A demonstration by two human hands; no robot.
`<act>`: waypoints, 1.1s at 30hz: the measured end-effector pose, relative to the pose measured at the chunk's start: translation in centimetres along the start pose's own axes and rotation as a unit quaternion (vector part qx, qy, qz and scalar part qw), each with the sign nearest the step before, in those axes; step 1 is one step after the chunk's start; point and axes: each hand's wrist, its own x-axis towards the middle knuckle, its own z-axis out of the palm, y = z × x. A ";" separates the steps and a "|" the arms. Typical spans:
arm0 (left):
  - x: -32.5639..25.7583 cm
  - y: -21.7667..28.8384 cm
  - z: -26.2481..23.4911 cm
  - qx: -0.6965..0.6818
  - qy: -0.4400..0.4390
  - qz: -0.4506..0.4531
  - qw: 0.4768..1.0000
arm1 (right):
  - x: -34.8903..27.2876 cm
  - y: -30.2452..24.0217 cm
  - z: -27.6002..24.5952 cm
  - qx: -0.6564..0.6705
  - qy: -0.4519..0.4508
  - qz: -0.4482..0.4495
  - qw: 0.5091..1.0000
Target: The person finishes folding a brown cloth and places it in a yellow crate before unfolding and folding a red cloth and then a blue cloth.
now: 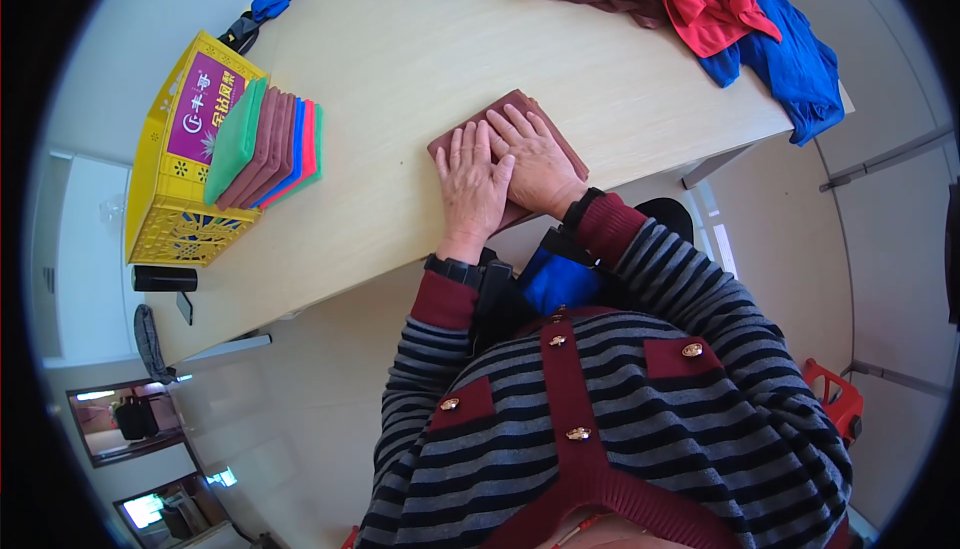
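On the tabletop (380,129), a folded cloth (566,137) is lying at the near edge; the left hand (470,181) and the right hand (540,164) are resting on it, side by side. Along the left edge a crate (185,184) is standing, with a stack (275,149) just right of it. Between the crate and the near left corner, a cylinder (165,278) and a phone (185,307) are lying. From far edge to right edge, a pile (695,4) is extending, partly hanging over.

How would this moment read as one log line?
Left hand: flat on folded brown fabric | Right hand: flat, same fabric | Beside yellow crate: folded cloths | Far side: loose cloths
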 end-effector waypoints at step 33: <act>-5.6 -1.4 -2.0 0.048 -0.055 -0.119 0.990 | -1.9 2.4 -0.8 0.043 0.091 0.098 0.990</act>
